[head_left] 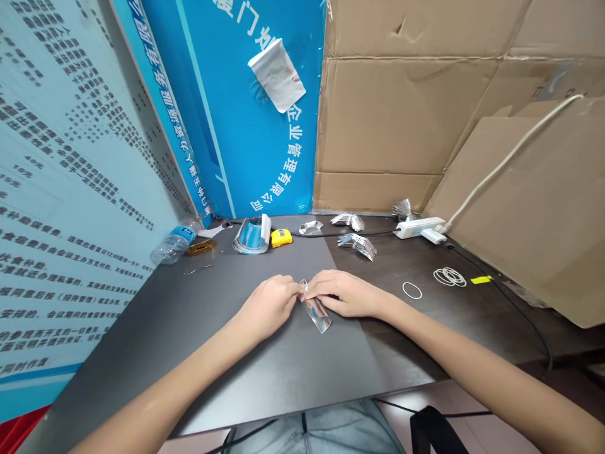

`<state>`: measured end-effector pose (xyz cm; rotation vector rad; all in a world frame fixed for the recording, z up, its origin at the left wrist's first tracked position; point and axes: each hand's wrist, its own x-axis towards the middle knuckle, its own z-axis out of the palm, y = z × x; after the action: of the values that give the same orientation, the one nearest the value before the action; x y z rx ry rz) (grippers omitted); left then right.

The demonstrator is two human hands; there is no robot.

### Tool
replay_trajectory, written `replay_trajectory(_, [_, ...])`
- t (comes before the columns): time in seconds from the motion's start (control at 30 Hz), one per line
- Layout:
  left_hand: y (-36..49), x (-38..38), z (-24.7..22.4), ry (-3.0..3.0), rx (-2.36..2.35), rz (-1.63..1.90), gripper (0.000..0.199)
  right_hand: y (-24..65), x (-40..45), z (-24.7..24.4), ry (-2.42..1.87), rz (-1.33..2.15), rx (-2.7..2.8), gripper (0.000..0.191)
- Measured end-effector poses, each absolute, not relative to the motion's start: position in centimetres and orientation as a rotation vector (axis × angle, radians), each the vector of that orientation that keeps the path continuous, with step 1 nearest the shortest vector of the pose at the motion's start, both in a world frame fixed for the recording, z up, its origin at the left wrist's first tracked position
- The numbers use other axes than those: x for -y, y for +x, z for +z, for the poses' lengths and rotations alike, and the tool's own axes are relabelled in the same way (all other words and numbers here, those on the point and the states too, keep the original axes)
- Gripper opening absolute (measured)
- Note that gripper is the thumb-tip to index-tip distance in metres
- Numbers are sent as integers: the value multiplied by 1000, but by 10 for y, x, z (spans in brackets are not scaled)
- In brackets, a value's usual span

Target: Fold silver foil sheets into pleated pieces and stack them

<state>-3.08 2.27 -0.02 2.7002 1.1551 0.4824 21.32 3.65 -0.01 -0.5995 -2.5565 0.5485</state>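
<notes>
Well, from here I see a clear bottle (174, 244) at the left of the desk (401, 261). Then comes the left hand (268, 304), its grip pinched tight on the upper end of a shiny silver strip (318, 316). The strip lies between the hands, its long axis slanting from the fingertips toward the person and slightly rightward. The right hand (350, 295) is nearer its free end; those fingertips touch the top, though I can't tell whether that grip closes. White bands (450, 276) lie farther right.
</notes>
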Motion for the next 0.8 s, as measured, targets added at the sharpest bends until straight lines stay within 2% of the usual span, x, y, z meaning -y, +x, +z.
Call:
replay_trajectory(0.27, [-30,-26,-3,2732,-1193,437,26,219,-41,-9,-591,481,2633,50])
replay_trajectory(0.5, [-29,-18,-2,2919,-1189,555,23,220,-38,-8,-563,299,2707,41])
replay_trajectory(0.67, [-24,-9,4,2900,-1236,317,28,220,-36,-8,-530,160,2745,36])
replay_trajectory(0.8, [-21,-6,7,2886,-1258,287,28,223,-32,-14,-563,51,2791,37])
